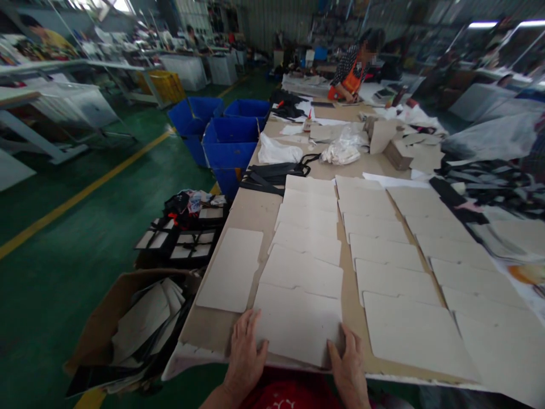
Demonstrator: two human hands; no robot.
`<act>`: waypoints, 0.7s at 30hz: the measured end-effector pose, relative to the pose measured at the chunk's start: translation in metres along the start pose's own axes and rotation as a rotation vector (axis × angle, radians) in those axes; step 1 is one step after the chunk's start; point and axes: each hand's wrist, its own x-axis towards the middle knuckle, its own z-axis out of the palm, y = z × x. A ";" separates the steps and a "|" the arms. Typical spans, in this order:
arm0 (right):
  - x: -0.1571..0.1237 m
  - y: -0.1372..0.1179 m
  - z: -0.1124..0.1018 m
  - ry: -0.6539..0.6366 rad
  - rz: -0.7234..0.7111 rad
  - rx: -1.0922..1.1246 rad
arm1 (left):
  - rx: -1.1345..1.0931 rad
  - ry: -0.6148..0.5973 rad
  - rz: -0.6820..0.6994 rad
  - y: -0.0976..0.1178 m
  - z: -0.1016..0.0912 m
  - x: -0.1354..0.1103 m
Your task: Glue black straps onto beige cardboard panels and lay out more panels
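Both my hands rest on the nearest white card sheet point(298, 321) at the table's front edge. My left hand point(246, 355) lies flat on its left corner with fingers stretched out. My right hand point(349, 366) presses the sheet's right corner, fingers extended. The sheet is the closest one in a column of overlapping white sheets point(307, 227) that runs away from me. Two more such columns point(385, 250) lie to the right, and a single sheet point(232, 270) lies apart to the left.
A cardboard box point(113, 324) of sheets stands on the green floor at the left, below the table point(251, 207). Black straps point(272, 173), white bags point(279, 152) and blue bins point(230, 142) lie farther off. A person point(353, 71) in an orange apron works at the far end.
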 end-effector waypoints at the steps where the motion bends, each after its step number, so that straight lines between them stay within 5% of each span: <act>1: 0.001 0.004 -0.002 -0.016 0.014 0.028 | -0.033 0.003 0.002 0.002 -0.002 0.002; 8: 0.002 0.012 -0.005 -0.083 0.035 0.138 | -0.107 0.087 -0.023 0.029 -0.016 0.029; 15: -0.002 0.014 0.016 -0.036 -0.041 0.148 | 0.009 0.137 -0.012 0.007 -0.011 0.058; 21: 0.013 0.007 0.008 -0.001 -0.065 0.220 | 0.111 0.170 0.042 0.000 -0.007 0.054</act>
